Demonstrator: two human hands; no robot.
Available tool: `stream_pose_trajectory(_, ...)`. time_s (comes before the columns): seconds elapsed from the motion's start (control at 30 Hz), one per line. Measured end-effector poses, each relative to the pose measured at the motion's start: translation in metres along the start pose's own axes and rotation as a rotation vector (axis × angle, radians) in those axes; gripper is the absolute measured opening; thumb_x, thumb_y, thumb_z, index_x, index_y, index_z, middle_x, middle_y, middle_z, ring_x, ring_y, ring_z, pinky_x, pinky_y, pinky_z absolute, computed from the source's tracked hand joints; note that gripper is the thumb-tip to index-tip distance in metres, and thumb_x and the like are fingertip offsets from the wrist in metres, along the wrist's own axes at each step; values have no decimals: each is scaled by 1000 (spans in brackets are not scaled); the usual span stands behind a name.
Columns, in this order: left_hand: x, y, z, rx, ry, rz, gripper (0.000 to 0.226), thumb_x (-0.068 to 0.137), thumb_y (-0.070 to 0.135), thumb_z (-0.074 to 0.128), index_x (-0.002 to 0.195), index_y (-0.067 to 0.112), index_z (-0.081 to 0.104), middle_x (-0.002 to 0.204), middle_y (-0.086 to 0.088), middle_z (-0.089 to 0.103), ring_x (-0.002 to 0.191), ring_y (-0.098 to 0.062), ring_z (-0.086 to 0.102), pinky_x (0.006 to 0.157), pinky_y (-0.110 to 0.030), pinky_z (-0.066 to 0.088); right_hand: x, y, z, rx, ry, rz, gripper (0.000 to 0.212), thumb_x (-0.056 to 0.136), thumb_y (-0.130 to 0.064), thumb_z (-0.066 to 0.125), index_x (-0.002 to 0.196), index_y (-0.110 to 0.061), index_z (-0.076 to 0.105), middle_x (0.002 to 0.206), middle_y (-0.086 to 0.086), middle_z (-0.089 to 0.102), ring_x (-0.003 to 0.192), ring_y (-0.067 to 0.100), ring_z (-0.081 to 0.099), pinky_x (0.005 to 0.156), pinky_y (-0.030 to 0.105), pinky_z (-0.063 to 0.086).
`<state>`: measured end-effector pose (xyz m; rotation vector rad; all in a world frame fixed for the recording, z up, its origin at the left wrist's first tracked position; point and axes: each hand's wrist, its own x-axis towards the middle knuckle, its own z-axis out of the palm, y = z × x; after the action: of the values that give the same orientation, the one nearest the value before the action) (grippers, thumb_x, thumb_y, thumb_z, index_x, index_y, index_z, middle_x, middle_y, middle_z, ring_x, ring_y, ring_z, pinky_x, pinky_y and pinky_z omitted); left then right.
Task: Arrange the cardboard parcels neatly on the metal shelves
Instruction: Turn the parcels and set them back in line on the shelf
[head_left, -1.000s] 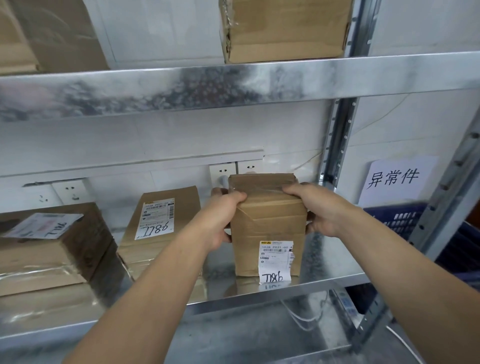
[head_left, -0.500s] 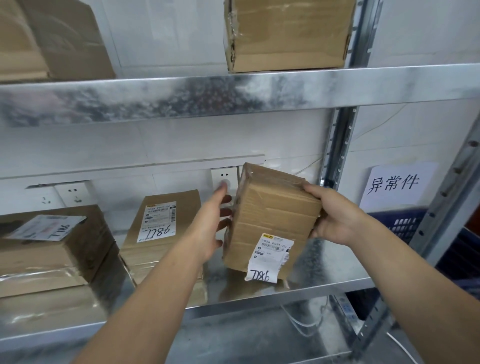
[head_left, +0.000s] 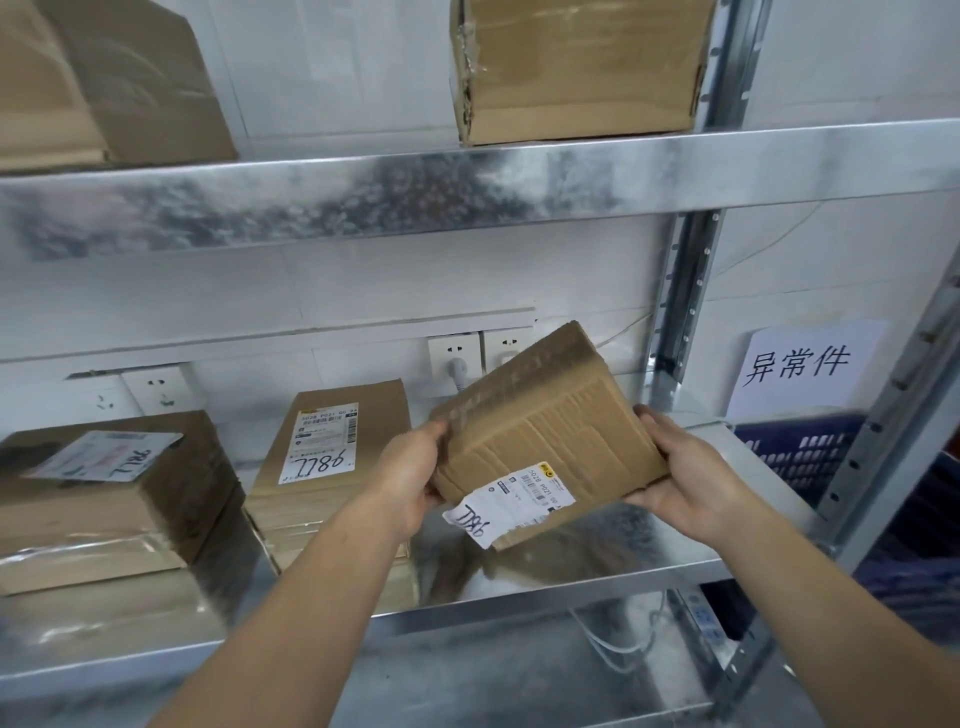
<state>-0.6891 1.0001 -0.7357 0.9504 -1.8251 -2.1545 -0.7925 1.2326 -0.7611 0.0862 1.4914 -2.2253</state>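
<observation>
A small taped cardboard parcel (head_left: 550, 431) with a white label marked 7786 hangs tilted above the middle metal shelf (head_left: 597, 566), its label end lowest. My left hand (head_left: 410, 473) grips its left end and my right hand (head_left: 685, 473) holds its right end from below. To the left a second labelled parcel (head_left: 332, 457) leans on the shelf. A third, wider parcel (head_left: 114, 493) lies at the far left.
Two larger cardboard boxes (head_left: 582, 67) (head_left: 104, 83) stand on the upper shelf (head_left: 467, 192). Wall sockets (head_left: 454, 358) with a plug sit behind the held parcel. A steel upright (head_left: 685, 312), a paper sign (head_left: 800, 369) and a blue crate (head_left: 800, 457) are at the right.
The parcel stood upright on the shelf with both hands on its top. It has been lifted off and tipped over to the right; my right hand has slid under it.
</observation>
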Motion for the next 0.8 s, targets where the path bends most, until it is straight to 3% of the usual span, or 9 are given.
stream_pose_trajectory(0.07, 1, -1, -1, 34, 16, 18, 23, 104, 29, 54, 101, 12, 69, 79, -6, 76, 79, -25, 70, 79, -38, 56, 2, 1, -3, -112, 40, -61, 33, 111, -17, 43, 140, -30, 51, 105, -1, 74, 98, 26, 63, 95, 53, 51)
stream_pose_trajectory(0.13, 2, -1, -1, 48, 6, 31, 23, 103, 32, 56, 103, 12, 68, 90, -8, 76, 83, -24, 71, 87, -41, 56, 1, 0, -3, -283, 54, -118, 34, 111, -11, 39, 133, -29, 58, 96, 0, 73, 83, 20, 58, 81, 41, 48)
stream_pose_trajectory(0.2, 8, -1, 1, 60, 33, 49, 25, 101, 34, 59, 110, 13, 68, 96, -9, 77, 90, -26, 73, 96, -45, 56, -1, -1, -4, -479, 59, -161, 37, 109, -5, 40, 121, -27, 67, 108, 2, 73, 92, 18, 63, 80, 33, 49)
stream_pose_trajectory(0.3, 13, -2, 2, 81, 37, 83, 25, 98, 32, 62, 116, 14, 67, 102, -10, 76, 94, -28, 72, 94, -45, 57, -2, -6, -4, -605, 95, -184, 35, 106, -7, 44, 100, -27, 73, 114, 1, 74, 108, 19, 65, 98, 39, 51)
stream_pose_trajectory(0.37, 14, -4, 3, 93, 36, 100, 24, 96, 28, 63, 117, 16, 65, 104, -9, 74, 94, -27, 71, 86, -41, 56, -4, -12, 1, -530, 81, -130, 29, 109, -21, 46, 94, -18, 71, 95, 3, 73, 87, 18, 65, 85, 35, 52)
stream_pose_trajectory(0.47, 16, -7, 4, 104, 28, 112, 23, 95, 31, 65, 115, 20, 64, 106, -5, 72, 98, -26, 68, 82, -39, 52, -6, -20, 7, -395, 57, 6, 44, 105, -54, 44, 100, -14, 64, 70, 2, 67, 71, 21, 61, 79, 38, 50)
stream_pose_trajectory(0.57, 16, -8, 7, 128, 5, 112, 16, 98, 34, 64, 110, 24, 64, 104, -2, 71, 95, -23, 66, 77, -37, 49, -3, -23, 9, -436, 21, 76, 58, 91, -73, 51, 115, -23, 66, 97, 4, 75, 94, 27, 69, 91, 46, 53)
stream_pose_trajectory(0.63, 17, -8, 10, 160, -16, 117, 15, 99, 35, 63, 109, 24, 64, 104, -1, 72, 96, -22, 67, 82, -38, 52, -3, -22, 12, -505, -1, 80, 48, 90, -65, 62, 118, -27, 67, 101, 3, 77, 100, 26, 69, 93, 49, 54)
stream_pose_trajectory(0.8, 26, -9, 13, 248, -14, 160, 21, 99, 36, 63, 114, 22, 64, 106, 1, 72, 97, -22, 69, 83, -37, 53, 2, -19, 16, -639, 9, 80, 33, 96, -43, 68, 114, -16, 68, 96, 10, 75, 84, 25, 69, 63, 35, 53)
